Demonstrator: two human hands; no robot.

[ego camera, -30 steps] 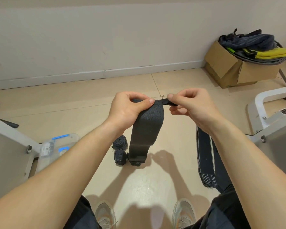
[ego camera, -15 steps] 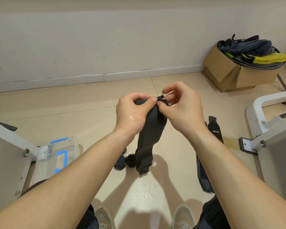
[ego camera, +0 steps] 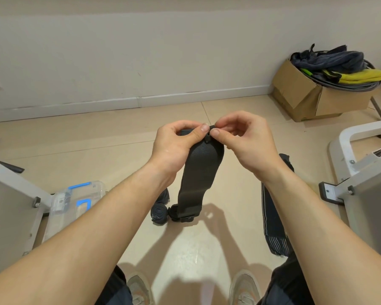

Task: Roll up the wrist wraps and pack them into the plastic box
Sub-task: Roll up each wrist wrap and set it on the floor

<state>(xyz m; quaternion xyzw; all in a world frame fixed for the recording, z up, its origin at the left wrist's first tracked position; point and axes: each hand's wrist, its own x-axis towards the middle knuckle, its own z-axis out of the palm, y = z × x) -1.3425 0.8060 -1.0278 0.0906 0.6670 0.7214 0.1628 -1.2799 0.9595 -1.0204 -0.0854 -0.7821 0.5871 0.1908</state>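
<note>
A black wrist wrap [ego camera: 198, 172] hangs down in front of me from its top end. My left hand [ego camera: 176, 146] grips that top end with thumb over the fabric. My right hand [ego camera: 242, 139] pinches the small loop at the same end with thumb and forefinger. Rolled dark wraps [ego camera: 161, 208] lie on the floor below, partly behind my left forearm. An unrolled dark striped wrap [ego camera: 273, 227] lies flat on the floor to the right, partly under my right arm. The clear plastic box [ego camera: 70, 205] with blue latches sits on the floor at the left.
Grey metal frames stand at the left [ego camera: 11, 205] and right [ego camera: 361, 179]. A cardboard box [ego camera: 312, 95] full of dark and yellow gear sits against the wall at the back right. My two shoes [ego camera: 139, 289] show at the bottom on the beige tiled floor.
My hands have come together at the wrap's top end; the right hand moved from pulling the strap sideways to pinching the loop beside my left thumb.
</note>
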